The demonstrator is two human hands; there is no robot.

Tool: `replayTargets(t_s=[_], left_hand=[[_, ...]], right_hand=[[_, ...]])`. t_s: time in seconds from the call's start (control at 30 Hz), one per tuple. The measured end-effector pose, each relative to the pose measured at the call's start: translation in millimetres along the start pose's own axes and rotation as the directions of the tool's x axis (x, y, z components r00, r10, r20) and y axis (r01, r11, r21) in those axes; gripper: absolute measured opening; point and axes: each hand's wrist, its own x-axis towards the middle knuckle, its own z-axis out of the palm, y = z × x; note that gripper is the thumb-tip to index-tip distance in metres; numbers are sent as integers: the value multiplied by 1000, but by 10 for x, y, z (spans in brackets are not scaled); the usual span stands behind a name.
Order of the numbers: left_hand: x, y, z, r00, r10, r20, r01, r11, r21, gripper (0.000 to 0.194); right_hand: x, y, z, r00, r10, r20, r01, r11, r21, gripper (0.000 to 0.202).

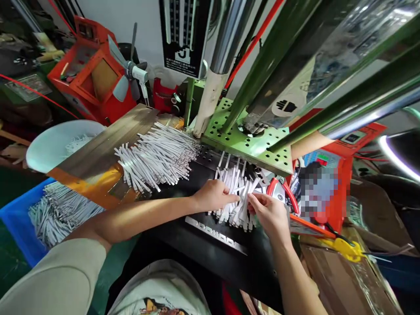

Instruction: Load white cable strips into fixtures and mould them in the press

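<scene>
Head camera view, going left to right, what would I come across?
Blue bin, large pile of white strips, left hand, right hand, yellow plastic piece, glowing lamp.

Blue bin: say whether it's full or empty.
Not empty: strips lie heaped in the bin. The left arm covers part, so whether it is full I cannot tell.
</scene>
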Motion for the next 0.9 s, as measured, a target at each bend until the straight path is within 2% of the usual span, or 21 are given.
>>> replayTargets(t_s=[0.07, 0.13, 0.17, 0.23, 0.27, 0.33, 0.4, 0.5, 0.57, 0.6, 0.7, 0.77, 0.8, 0.87, 0.9], left_hand=[[42, -36, -21, 996, 24, -83, -13, 992, 126, 40], [-39, -122, -98, 991, 59, -121, -35, 982, 187, 27], [-125, -183, -168, 988, 100, -119, -67, 964, 256, 21], [-344, -341, -386, 972, 216, -97, -142, 860, 490, 3], [-456, -436, -529, 957, 277, -87, -161, 757, 633, 7], [-630, -647, -850, 927, 362, -101, -111, 521, 846, 21], [-708, -864, -1144, 910, 400, -107, -61, 384, 921, 25], [-682, -1121, -1397, 889, 457, -21, -139, 313, 939, 24], [-628, -1196, -1444, 863, 505, -14, -184, 340, 922, 23], [-602, -1199, -1446, 847, 530, -39, -200, 385, 901, 22], [-556, -1084, -1426, 793, 582, -182, -274, 606, 747, 19], [-566, -933, -1403, 737, 567, -367, -325, 774, 544, 17], [-587, -846, -1387, 695, 543, -471, -357, 829, 430, 17], [-660, -672, -1340, 609, 450, -653, -437, 877, 198, 13], [-709, -598, -1301, 606, 384, -696, -467, 881, 79, 11]], right_hand=[[-55, -66, -8, 987, -110, -120, 86, 978, -191, 49], [-125, -188, -9, 937, -289, -195, 218, 922, -321, 47], [-155, -269, 1, 907, -375, -194, 292, 889, -353, 44], [-185, -466, 56, 849, -517, -108, 449, 814, -368, 36], [-178, -577, 103, 823, -566, -34, 521, 778, -351, 32], [-106, -809, 237, 776, -615, 138, 625, 720, -301, 23], [40, -1036, 421, 754, -608, 248, 657, 694, -296, 17], [328, -1346, 750, 759, -583, 290, 650, 647, -399, 15], [490, -1537, 954, 758, -580, 299, 647, 611, -455, 17], [542, -1624, 1035, 753, -580, 311, 653, 596, -467, 17], [542, -1798, 1123, 729, -574, 372, 681, 560, -472, 20], [421, -1782, 1024, 707, -577, 409, 705, 525, -477, 26], [331, -1725, 929, 703, -574, 420, 708, 513, -485, 27], [101, -1521, 680, 718, -547, 430, 695, 533, -483, 26], [-36, -1384, 543, 732, -530, 428, 681, 576, -452, 23]])
